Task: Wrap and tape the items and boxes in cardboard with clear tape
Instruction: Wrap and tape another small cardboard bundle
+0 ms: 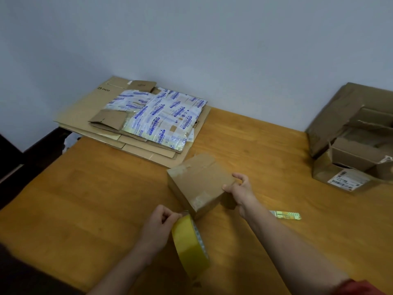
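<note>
Head view: left hand (158,222) pinches the top edge of the yellow tape roll (190,245); right hand (240,191) grips the cardboard box (197,179) between them.

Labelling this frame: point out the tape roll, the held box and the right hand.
tape roll (189,246): head view, yellow outer band.
box (198,179): head view, top face.
right hand (241,190): head view, back of hand.
</note>
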